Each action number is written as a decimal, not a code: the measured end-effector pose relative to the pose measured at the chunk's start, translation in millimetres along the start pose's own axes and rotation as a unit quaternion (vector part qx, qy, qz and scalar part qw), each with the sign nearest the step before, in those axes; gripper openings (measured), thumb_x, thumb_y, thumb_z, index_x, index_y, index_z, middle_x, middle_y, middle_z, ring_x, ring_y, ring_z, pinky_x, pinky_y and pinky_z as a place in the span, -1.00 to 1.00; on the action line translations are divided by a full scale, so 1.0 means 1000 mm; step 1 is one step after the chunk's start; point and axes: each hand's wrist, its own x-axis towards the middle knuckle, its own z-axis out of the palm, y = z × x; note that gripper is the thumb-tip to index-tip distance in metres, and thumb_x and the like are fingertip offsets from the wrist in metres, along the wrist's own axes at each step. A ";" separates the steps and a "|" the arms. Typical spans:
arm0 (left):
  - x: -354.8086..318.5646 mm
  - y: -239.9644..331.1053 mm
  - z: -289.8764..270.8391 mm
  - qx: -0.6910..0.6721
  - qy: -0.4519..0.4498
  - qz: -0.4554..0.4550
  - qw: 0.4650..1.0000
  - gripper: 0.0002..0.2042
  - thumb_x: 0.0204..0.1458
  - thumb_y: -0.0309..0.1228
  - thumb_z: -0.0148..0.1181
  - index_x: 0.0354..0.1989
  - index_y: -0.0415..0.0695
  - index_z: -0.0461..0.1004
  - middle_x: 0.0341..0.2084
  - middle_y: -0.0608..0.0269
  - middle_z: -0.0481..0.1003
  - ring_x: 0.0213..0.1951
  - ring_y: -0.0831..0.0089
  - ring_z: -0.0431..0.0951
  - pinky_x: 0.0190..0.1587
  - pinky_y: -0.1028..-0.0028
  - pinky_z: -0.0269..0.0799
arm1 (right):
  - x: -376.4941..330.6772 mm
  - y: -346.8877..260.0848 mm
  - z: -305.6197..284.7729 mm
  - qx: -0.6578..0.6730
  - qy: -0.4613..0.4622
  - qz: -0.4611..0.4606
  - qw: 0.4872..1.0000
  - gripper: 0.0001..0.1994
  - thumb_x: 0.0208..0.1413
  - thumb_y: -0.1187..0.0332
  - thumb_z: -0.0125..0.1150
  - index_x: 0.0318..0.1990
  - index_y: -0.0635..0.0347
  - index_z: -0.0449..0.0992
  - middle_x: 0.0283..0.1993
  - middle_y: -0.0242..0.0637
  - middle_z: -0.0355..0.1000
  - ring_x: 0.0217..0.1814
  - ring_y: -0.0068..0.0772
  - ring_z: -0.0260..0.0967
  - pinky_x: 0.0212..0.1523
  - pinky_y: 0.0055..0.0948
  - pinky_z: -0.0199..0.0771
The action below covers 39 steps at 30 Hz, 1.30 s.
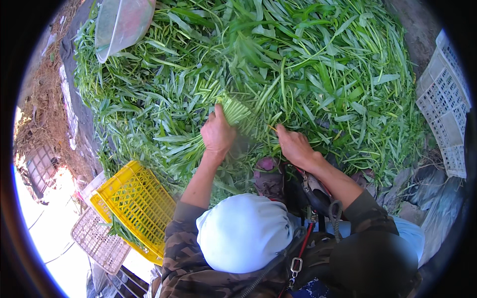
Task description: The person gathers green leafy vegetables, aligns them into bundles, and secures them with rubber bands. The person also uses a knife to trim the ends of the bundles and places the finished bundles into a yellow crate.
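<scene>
My left hand (218,131) is closed round a bunch of leafy green stems (235,110), probably water spinach. The cut ends of the bunch point up and to the right, and its leaves trail down to the left. To the right, my right hand (296,148) is closed, thumb and finger pinched on a thin orange-yellow thing (272,128) that is too small to name. A gap with loose stems separates the two hands. Below and around both spreads a wide heap of the same loose greens (343,74). Some greens beyond the bunch are blurred.
At the left, a yellow plastic crate (139,198) stands tilted beside a pale crate (99,243). A whitish translucent tub (121,27) lies on the heap at the far left. A white slatted crate (442,107) is at the right edge. My dark shoe (268,181) touches the greens.
</scene>
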 end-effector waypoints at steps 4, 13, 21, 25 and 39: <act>-0.001 0.003 -0.001 0.000 0.012 0.010 1.000 -0.34 -0.23 -0.34 0.31 0.10 -0.20 0.18 -0.35 -0.15 0.49 -0.40 -0.11 0.57 -0.35 0.08 0.50 | 0.001 0.003 -0.001 -0.020 -0.025 0.002 0.999 -0.85 0.13 0.51 -0.11 -0.15 0.33 0.22 -0.37 0.22 0.47 -0.26 0.34 0.46 -0.22 0.17 0.41; 0.000 -0.001 0.004 -0.001 0.022 -0.001 1.000 -0.30 -0.26 -0.28 0.43 0.09 -0.16 0.21 -0.37 -0.06 0.52 -0.42 -0.09 0.57 -0.36 0.06 0.48 | -0.025 0.016 -0.001 -0.026 -0.103 0.063 0.992 -0.82 0.14 0.51 -0.14 -0.11 0.34 0.22 -0.34 0.28 0.45 -0.24 0.38 0.44 -0.21 0.18 0.39; 0.009 -0.001 -0.020 -0.067 -0.038 -0.020 0.997 -0.33 -0.24 -0.26 0.39 0.06 -0.22 0.21 -0.39 -0.20 0.56 -0.32 -0.14 0.58 -0.22 0.05 0.48 | -0.046 0.023 -0.006 -0.053 -0.066 0.063 0.994 -0.83 0.15 0.48 -0.12 -0.14 0.34 0.22 -0.37 0.25 0.46 -0.24 0.38 0.43 -0.19 0.18 0.37; 0.014 -0.022 -0.054 -0.120 -0.046 -0.014 0.992 -0.33 -0.26 -0.28 0.37 0.07 -0.24 0.23 -0.38 -0.24 0.56 -0.26 -0.23 0.55 -0.15 0.04 0.44 | -0.065 0.043 -0.009 -0.090 -0.038 0.051 0.994 -0.83 0.14 0.47 -0.08 -0.12 0.30 0.23 -0.40 0.25 0.45 -0.29 0.38 0.43 -0.23 0.20 0.36; -0.057 -0.037 -0.260 -0.572 -0.019 0.148 0.807 -0.41 -0.27 -0.57 0.42 0.04 -0.24 0.37 -0.12 0.30 0.51 -0.10 0.53 0.49 0.06 0.46 0.41 | -0.041 -0.019 -0.070 -0.231 0.083 -0.075 0.966 -0.78 0.17 0.34 0.12 -0.15 0.31 0.36 -0.14 0.11 0.45 -0.06 0.16 0.40 -0.14 0.03 0.38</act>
